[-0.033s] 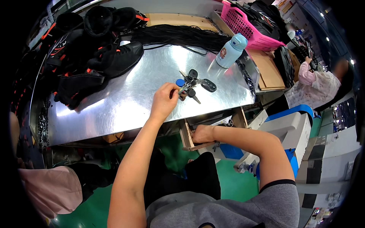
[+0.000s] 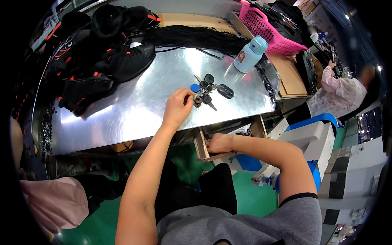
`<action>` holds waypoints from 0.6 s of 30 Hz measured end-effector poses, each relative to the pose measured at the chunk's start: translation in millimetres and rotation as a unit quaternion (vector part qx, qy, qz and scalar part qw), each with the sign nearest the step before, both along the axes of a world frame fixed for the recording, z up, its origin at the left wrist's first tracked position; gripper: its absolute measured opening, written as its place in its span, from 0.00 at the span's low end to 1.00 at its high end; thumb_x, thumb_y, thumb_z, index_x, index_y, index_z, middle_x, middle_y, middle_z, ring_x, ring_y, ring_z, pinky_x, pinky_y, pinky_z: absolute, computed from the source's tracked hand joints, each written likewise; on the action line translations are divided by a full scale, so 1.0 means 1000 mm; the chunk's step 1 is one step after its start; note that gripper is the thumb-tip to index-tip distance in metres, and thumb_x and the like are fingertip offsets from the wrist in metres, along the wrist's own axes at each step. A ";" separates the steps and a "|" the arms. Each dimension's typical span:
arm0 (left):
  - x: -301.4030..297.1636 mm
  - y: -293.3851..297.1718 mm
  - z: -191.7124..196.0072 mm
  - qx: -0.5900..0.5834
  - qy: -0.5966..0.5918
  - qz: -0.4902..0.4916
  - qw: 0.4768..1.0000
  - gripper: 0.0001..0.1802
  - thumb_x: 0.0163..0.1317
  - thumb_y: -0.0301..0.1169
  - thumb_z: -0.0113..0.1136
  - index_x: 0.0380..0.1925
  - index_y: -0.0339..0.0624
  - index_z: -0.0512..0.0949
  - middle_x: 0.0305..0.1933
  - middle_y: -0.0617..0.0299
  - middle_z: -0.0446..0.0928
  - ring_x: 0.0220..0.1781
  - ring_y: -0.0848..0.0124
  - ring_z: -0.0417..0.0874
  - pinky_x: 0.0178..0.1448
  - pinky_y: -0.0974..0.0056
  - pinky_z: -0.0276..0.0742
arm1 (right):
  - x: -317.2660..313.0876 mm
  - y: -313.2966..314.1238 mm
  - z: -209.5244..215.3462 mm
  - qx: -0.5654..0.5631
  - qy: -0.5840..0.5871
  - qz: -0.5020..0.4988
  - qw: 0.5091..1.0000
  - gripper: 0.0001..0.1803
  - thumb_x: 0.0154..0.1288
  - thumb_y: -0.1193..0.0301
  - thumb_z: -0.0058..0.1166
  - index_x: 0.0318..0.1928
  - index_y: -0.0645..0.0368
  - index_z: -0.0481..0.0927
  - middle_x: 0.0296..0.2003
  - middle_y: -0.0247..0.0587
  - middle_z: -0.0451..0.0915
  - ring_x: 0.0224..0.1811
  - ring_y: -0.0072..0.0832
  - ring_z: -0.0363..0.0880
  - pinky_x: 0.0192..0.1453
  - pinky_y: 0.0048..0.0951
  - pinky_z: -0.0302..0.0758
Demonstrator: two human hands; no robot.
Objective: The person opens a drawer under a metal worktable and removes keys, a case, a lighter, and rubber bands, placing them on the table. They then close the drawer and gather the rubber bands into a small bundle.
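My left hand (image 2: 179, 107) is closed, thumb and fingers pinching part of a bunch of keys (image 2: 207, 99) over the metal tabletop. The bunch lies spread on the metal: several black-headed keys, a blue round tag (image 2: 195, 87) and a black car key fob (image 2: 225, 91). Below the table's front edge, my right hand (image 2: 220, 143) is inside an open wooden drawer (image 2: 200, 145), next to its left wall. Its fingers curl inward, and whatever they hold is hidden. Behind that hand, papers and a small round item show in the drawer.
Black shoes (image 2: 128, 63) with orange trim are piled at the left. Black laces (image 2: 192, 36) lie along the back. A light blue bottle (image 2: 250, 55) stands near the right edge, by a pink basket (image 2: 265, 30). One person (image 2: 337, 92) works at right; another's pink clothing (image 2: 57, 202) shows lower left.
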State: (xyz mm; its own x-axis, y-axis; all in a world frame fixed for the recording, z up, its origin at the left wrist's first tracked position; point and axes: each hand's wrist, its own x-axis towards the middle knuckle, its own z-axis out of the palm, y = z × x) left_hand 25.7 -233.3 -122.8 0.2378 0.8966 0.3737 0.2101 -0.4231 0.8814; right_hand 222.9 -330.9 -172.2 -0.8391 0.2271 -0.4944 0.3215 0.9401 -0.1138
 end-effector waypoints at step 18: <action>-0.005 0.001 -0.002 -0.006 0.010 0.009 1.000 0.05 0.57 0.22 0.55 0.33 0.35 0.77 0.33 0.54 0.76 0.33 0.60 0.79 0.39 0.63 0.73 | 0.039 0.017 0.201 -0.101 0.216 -0.598 0.765 0.30 0.51 0.54 0.67 0.50 0.56 0.73 0.33 0.44 0.81 0.28 0.32 0.81 0.33 0.34 0.75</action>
